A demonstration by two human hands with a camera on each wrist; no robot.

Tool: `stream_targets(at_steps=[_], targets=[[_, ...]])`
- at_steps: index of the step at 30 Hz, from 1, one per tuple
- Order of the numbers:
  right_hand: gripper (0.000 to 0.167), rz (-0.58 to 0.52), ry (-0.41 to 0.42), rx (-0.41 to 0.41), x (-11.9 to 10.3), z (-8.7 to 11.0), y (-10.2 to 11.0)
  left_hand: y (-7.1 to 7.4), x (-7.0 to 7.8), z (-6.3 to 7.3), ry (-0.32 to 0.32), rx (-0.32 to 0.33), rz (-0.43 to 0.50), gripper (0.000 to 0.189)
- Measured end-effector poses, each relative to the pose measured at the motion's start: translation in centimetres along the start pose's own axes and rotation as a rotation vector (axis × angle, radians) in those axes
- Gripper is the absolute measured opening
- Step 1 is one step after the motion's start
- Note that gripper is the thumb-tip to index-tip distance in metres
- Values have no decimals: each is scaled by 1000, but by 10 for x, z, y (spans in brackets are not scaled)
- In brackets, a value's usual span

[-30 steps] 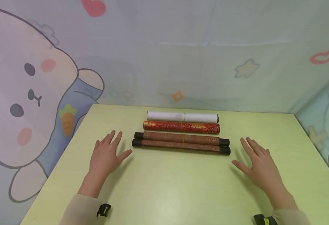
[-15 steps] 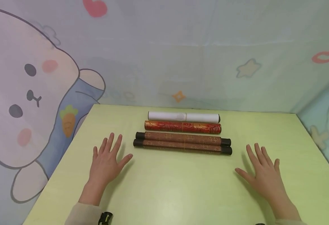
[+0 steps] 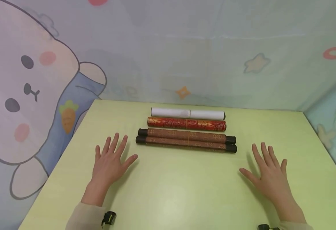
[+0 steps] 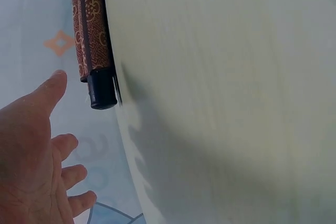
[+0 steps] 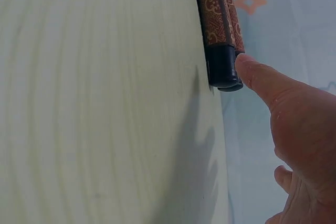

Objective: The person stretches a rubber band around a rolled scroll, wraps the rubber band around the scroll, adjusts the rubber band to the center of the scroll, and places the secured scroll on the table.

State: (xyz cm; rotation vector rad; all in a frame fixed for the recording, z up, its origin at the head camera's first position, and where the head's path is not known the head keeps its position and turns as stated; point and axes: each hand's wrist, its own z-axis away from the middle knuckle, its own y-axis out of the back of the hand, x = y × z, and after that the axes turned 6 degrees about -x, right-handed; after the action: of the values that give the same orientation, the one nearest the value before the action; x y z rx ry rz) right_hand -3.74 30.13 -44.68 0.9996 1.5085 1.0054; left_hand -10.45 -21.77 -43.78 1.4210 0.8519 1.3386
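Two brown patterned scroll rolls with black end caps (image 3: 186, 139) lie side by side across the table, a thin band around their middle. Behind them lies a red-and-gold patterned roll (image 3: 186, 124), and farthest back a white roll (image 3: 188, 113) with a band. To the left of the brown rolls my left hand (image 3: 109, 164) is held with fingers spread, its shadow beside it. My right hand (image 3: 271, 179), fingers likewise spread, is right of them. Neither hand touches a roll in the head view. Both wrist views show a black end cap (image 4: 101, 88) near the thumb.
The pale yellow table (image 3: 168, 188) reaches to a curtain (image 3: 168, 57) printed with a cartoon animal, stars and hearts. Each wrist wears a black strap (image 3: 109, 218).
My right hand has drawn slightly back and its fingers have spread wider. The left hand's fingers have also fanned out a little. The head view has tilted slightly; the rolls stay in place.
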Motion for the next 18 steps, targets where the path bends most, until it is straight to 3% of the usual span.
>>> stream_targets(at_steps=[18], targets=[[100, 19, -18, -46, -7, 2, 4, 0, 6, 0, 12, -29, 3, 87]])
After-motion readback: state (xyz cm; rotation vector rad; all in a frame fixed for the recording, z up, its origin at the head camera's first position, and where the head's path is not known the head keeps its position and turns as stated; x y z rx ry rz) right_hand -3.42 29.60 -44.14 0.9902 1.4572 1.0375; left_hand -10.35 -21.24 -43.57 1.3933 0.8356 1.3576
